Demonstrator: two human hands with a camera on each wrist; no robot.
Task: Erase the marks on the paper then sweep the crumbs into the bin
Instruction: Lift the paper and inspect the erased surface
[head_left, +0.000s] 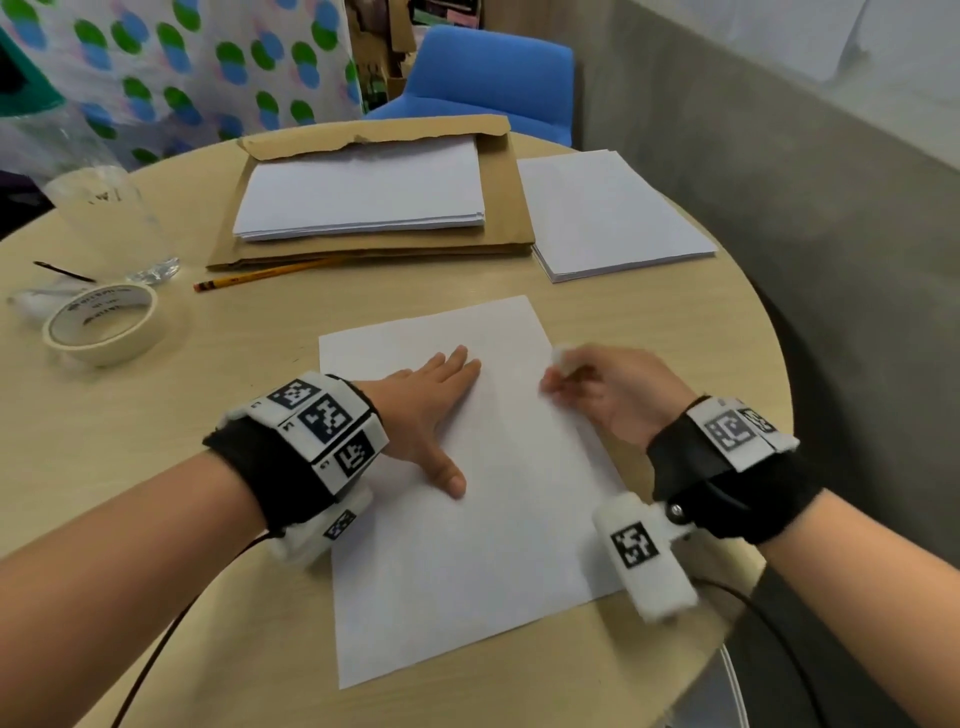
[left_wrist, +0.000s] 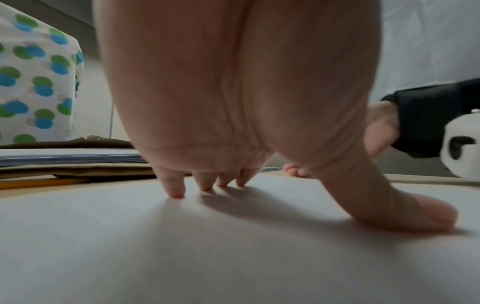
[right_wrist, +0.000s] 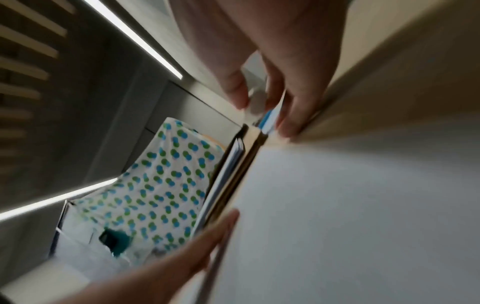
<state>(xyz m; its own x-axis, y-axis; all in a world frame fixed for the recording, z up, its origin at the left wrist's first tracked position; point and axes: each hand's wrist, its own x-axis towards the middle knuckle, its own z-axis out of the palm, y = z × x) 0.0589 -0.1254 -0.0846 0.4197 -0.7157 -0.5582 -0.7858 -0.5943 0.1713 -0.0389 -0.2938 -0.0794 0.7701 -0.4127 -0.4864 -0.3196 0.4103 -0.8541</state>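
Note:
A white sheet of paper (head_left: 467, 519) lies in front of me on the round wooden table (head_left: 156, 415). My left hand (head_left: 431, 410) rests flat on its upper left part, fingers straight and thumb spread; the left wrist view shows its fingertips (left_wrist: 176, 193) pressing the sheet (left_wrist: 182, 257). My right hand (head_left: 597, 387) hovers at the sheet's right edge and pinches a small white eraser (head_left: 563, 358), seen blurred between its thumb and fingers in the right wrist view as the eraser (right_wrist: 255, 102). I see no marks or crumbs on the paper. No bin is in view.
Behind the sheet lie a yellow pencil (head_left: 265, 275), a brown envelope (head_left: 374, 244) with a paper stack (head_left: 363, 192) on it, and a second stack (head_left: 613, 213) to the right. A tape roll (head_left: 101, 322) and clear cup (head_left: 104, 218) stand far left. A blue chair (head_left: 488, 78) is beyond the table.

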